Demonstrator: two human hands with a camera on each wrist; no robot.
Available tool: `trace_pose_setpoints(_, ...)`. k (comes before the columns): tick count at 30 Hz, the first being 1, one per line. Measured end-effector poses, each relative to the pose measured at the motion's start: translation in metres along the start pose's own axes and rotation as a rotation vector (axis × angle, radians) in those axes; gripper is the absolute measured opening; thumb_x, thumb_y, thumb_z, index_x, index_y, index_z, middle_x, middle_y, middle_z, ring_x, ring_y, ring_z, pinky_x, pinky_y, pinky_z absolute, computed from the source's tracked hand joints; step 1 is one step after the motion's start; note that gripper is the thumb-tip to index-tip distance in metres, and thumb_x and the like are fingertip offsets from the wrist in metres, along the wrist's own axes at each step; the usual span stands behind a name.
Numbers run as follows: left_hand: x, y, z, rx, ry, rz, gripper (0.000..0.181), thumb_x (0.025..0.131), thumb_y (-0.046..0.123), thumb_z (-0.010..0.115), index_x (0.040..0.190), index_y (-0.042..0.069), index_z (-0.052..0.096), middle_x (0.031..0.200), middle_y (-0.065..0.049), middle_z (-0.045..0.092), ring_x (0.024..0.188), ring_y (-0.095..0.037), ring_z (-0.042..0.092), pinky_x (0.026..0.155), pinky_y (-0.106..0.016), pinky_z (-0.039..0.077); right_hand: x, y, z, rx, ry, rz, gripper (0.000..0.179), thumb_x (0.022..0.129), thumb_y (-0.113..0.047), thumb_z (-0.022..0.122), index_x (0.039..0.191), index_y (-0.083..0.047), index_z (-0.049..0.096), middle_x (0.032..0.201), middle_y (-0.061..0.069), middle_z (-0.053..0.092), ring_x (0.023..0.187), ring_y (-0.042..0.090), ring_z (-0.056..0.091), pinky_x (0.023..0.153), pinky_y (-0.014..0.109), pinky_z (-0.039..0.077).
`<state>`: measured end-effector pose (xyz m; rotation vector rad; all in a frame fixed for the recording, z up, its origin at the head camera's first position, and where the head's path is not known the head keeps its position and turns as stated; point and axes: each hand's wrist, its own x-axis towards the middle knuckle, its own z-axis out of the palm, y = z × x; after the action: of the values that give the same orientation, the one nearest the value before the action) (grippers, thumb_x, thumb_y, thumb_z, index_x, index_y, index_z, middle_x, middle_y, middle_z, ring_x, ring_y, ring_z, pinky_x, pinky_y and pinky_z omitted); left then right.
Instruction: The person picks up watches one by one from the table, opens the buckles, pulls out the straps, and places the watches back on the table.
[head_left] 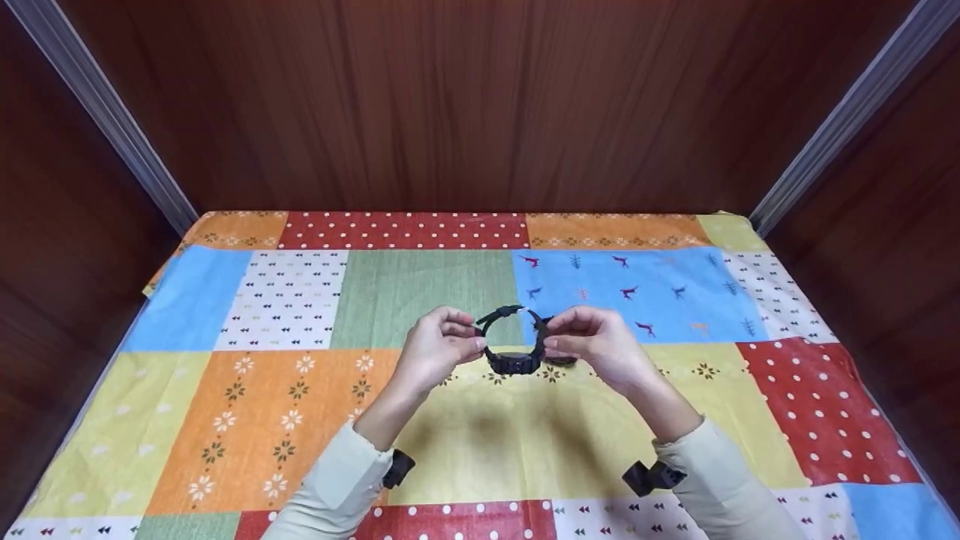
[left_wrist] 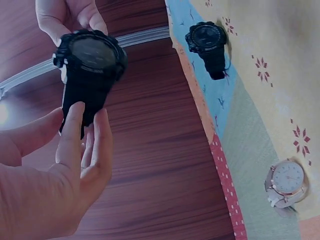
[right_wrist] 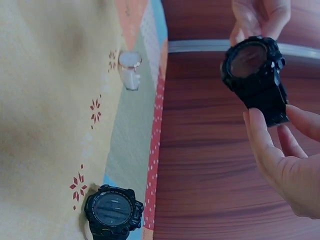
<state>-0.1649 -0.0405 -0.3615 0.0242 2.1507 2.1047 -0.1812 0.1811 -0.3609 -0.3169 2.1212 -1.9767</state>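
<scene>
A black digital-style wristwatch is held up over the cloth between both hands, its face toward the person's body and its strap curved into a loop. My left hand pinches the strap on the left side between thumb and fingers. On the opposite side, my right hand grips the strap the same way. In the left wrist view the fingers press on the black band below the round dial. A second black watch lies on the cloth, partly hidden behind the right hand in the head view.
A pale watch with a round white dial lies on the cloth, hidden by the left hand in the head view. The patchwork tablecloth covers the table. Dark wood-grain panels enclose it at the back and sides.
</scene>
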Motion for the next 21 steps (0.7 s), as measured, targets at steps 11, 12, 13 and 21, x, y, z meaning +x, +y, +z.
trace_pose_setpoints(11,-0.0056,-0.0033,0.0014,0.151,-0.003,0.140,0.030,0.076,-0.001,0.070,0.104,-0.008,0.060,0.089,-0.014,0.062,0.083,-0.025,0.061,0.069,-0.028,0.052,-0.0035,0.0017,-0.0003,-0.117,0.023,-0.019,0.035,0.073,0.009,0.068,0.106,0.013,0.057,0.094,0.015,0.065,0.082,0.016,0.063,0.074,0.031,0.052)
trace_pose_setpoints(12,-0.0057,-0.0042,0.0015,0.178,-0.003,0.153,0.029,0.076,-0.001,0.070,0.103,-0.007,0.062,0.088,-0.013,0.062,0.084,-0.025,0.061,0.068,-0.028,0.052,-0.0038,0.0021,-0.0004,-0.120,0.010,-0.015,0.035,0.073,0.009,0.068,0.106,0.013,0.057,0.094,0.016,0.065,0.082,0.016,0.063,0.074,0.032,0.052)
trace_pose_setpoints(13,-0.0060,-0.0048,0.0018,0.205,-0.003,0.165,0.028,0.076,0.000,0.070,0.102,-0.005,0.063,0.088,-0.012,0.063,0.084,-0.024,0.061,0.068,-0.028,0.052,-0.0040,0.0026,-0.0003,-0.123,-0.001,-0.012,0.036,0.073,0.009,0.067,0.107,0.013,0.057,0.094,0.016,0.065,0.082,0.016,0.063,0.074,0.032,0.052)
trace_pose_setpoints(21,-0.0071,-0.0088,0.0037,0.317,-0.027,0.246,0.021,0.074,-0.001,0.071,0.095,0.001,0.066,0.087,-0.008,0.066,0.085,-0.022,0.062,0.076,-0.036,0.047,-0.0070,0.0042,-0.0008,-0.173,-0.042,-0.041,0.036,0.073,0.012,0.066,0.107,0.015,0.056,0.097,0.023,0.063,0.084,0.019,0.062,0.076,0.030,0.051)
